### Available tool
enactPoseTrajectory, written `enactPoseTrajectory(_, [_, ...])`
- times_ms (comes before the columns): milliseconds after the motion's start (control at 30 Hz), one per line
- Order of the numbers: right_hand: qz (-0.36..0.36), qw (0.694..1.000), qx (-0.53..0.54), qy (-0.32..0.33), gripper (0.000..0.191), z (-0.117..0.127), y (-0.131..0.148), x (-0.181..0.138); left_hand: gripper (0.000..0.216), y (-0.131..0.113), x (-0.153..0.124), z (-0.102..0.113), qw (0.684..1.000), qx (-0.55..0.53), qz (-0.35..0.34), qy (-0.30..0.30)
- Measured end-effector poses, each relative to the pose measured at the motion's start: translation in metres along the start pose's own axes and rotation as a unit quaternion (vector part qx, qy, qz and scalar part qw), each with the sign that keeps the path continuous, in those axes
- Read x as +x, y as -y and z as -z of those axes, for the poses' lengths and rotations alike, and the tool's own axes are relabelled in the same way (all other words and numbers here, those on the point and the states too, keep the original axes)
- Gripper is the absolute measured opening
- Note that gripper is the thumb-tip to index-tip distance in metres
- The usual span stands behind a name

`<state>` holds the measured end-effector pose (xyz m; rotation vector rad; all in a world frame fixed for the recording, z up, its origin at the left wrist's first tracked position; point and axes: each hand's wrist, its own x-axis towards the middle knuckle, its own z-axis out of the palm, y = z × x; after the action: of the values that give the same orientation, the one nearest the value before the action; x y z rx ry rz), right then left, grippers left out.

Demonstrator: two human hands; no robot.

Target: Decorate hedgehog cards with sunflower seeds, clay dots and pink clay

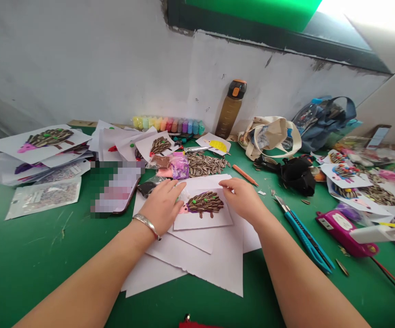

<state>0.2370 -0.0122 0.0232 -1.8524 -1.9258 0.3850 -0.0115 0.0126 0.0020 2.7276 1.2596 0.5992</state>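
A small white card with a hedgehog (205, 203) lies on stacked white paper in front of me. The hedgehog has a pink face, sunflower-seed spines, green dots and brown feet. My left hand (163, 202), with a silver bracelet (147, 226) at the wrist, is at the card's left edge, its fingers apart and its thumb close to the pink face. At the upper right corner, my right hand (240, 196) has its fingers curled and pinched on the card's edge. Beneath the card, several loose white sheets (214, 269) overlap.
Behind the hands are a sunflower-seed pile (207, 164), bags of coloured clay (173, 166) and an orange pen (245, 175). A phone (118, 189) and stacked hedgehog pictures (47, 141) lie left. To the right are blue-handled tweezers (307, 237), a magenta glue gun (346, 232) and a bottle (231, 109).
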Motion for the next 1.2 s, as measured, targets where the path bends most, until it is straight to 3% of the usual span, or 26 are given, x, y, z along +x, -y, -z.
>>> enactPoseTrajectory(167, [0.038, 0.997, -0.043, 0.05, 0.035, -0.009, 0.003, 0.0, 0.042, -0.001, 0.001, 0.001, 1.0, 0.011, 0.007, -0.011])
enactPoseTrajectory(533, [0.023, 0.999, -0.019, 0.034, 0.026, -0.009, 0.001, 0.001, 0.04, 0.001, 0.0, -0.003, 1.0, 0.013, 0.013, -0.015])
enactPoseTrajectory(633, [0.001, 1.0, 0.021, 0.017, 0.025, -0.005, 0.0, 0.0, 0.042, 0.001, 0.0, -0.002, 1.0, -0.001, 0.017, -0.016])
enactPoseTrajectory(733, [-0.049, 0.991, 0.128, -0.003, 0.017, 0.0, -0.004, 0.001, 0.045, 0.001, 0.001, 0.0, 0.999, -0.017, 0.027, -0.014])
enactPoseTrajectory(833, [-0.11, 0.954, 0.278, -0.012, 0.006, 0.007, -0.01, 0.005, 0.049, -0.001, 0.001, 0.001, 0.998, -0.023, 0.05, -0.02])
enactPoseTrajectory(967, [-0.179, 0.871, 0.457, -0.015, 0.015, 0.02, -0.016, 0.006, 0.05, -0.004, 0.001, 0.006, 0.995, -0.047, 0.064, -0.064])
enactPoseTrajectory(1100, [-0.185, 0.816, 0.547, -0.018, 0.021, 0.028, -0.019, 0.005, 0.046, -0.01, 0.001, 0.015, 0.98, -0.121, 0.081, -0.135])
enactPoseTrajectory(1200, [-0.183, 0.791, 0.584, -0.016, 0.025, 0.028, -0.016, 0.004, 0.051, -0.016, 0.002, 0.023, 0.951, -0.236, 0.15, -0.131])
